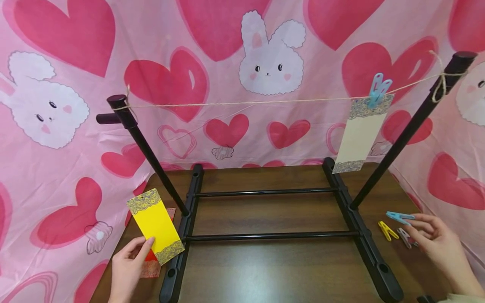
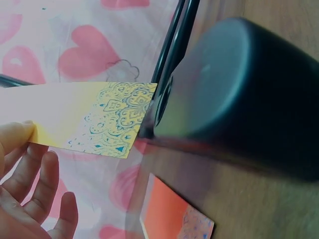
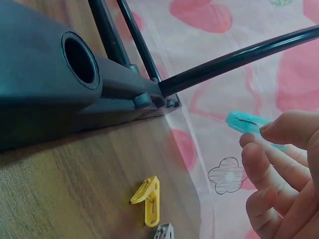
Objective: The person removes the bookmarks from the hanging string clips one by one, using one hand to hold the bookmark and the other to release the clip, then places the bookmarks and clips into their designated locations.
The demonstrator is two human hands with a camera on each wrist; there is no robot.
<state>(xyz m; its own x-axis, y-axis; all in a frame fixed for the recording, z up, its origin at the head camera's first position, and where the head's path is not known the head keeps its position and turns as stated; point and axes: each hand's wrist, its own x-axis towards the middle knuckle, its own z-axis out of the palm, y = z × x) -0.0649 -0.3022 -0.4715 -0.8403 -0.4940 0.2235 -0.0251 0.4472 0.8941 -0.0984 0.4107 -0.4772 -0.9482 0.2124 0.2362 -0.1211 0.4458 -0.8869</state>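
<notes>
My left hand (image 1: pixel 128 266) pinches a yellow card (image 1: pixel 157 227) with patterned bands at both ends, between thumb and fingers, above a red card (image 1: pixel 151 269) lying on the table at the left. At the right, my right hand (image 1: pixel 435 240) pinches a light blue clothespin (image 1: pixel 399 216). Below that hand a yellow clothespin (image 1: pixel 388 231) and a grey clothespin (image 1: pixel 404 238) lie on the table. A cream card (image 1: pixel 360 136) with patterned bands hangs from the string (image 1: pixel 246 102), held by another blue clothespin (image 1: pixel 379 90) near the right end.
A black frame (image 1: pixel 265 236) stands on the brown table (image 1: pixel 265 269). Its left post (image 1: pixel 151 153) and right post (image 1: pixel 401 130) carry the string. Behind and at both sides hangs a pink cloth (image 1: pixel 223 25) with hearts and rabbits.
</notes>
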